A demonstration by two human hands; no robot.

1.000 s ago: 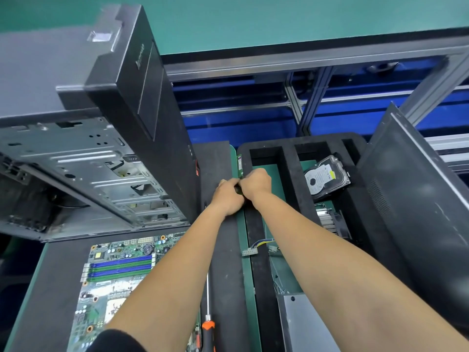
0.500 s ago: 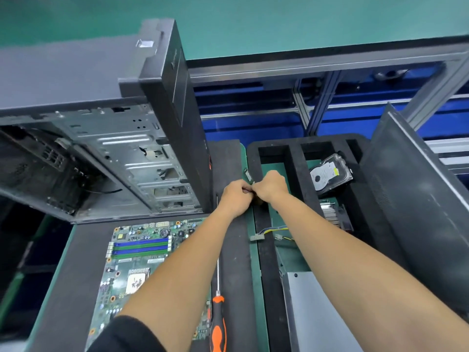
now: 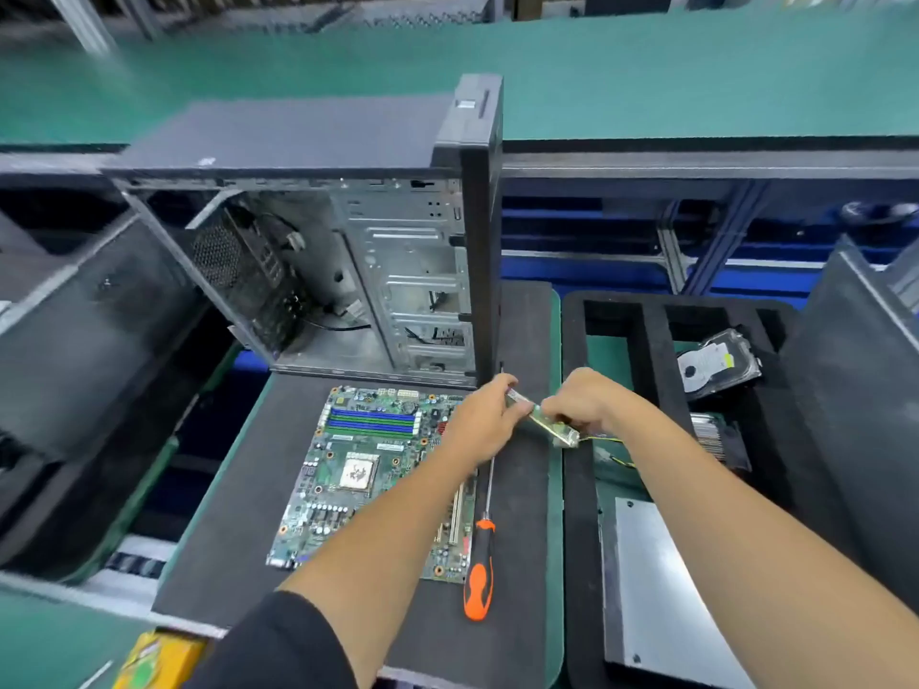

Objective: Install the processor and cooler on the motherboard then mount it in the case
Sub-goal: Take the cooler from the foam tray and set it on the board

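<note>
The green motherboard (image 3: 323, 514) lies flat on a black mat (image 3: 233, 489), with a square silver processor (image 3: 359, 470) in its socket. Behind it stands the open computer case (image 3: 408, 271), empty inside. My left hand (image 3: 485, 425) and my right hand (image 3: 584, 402) meet above the mat's right edge. Together they pinch a narrow green circuit board stick (image 3: 544, 422), one hand at each end. A finned cooler (image 3: 716, 437) rests in the black foam tray (image 3: 577, 489) to the right, partly hidden by my right arm.
An orange-handled screwdriver (image 3: 480, 574) lies beside the motherboard's right edge. The foam tray also holds a hard drive (image 3: 716, 365) and a silver metal box (image 3: 661, 589). A dark case panel (image 3: 855, 390) leans at the far right. A yellow box (image 3: 159, 658) sits at bottom left.
My hands have lifted the green stick from the tray's edge and drawn it nearer. The view has tilted so that the whole motherboard and the case interior show.
</note>
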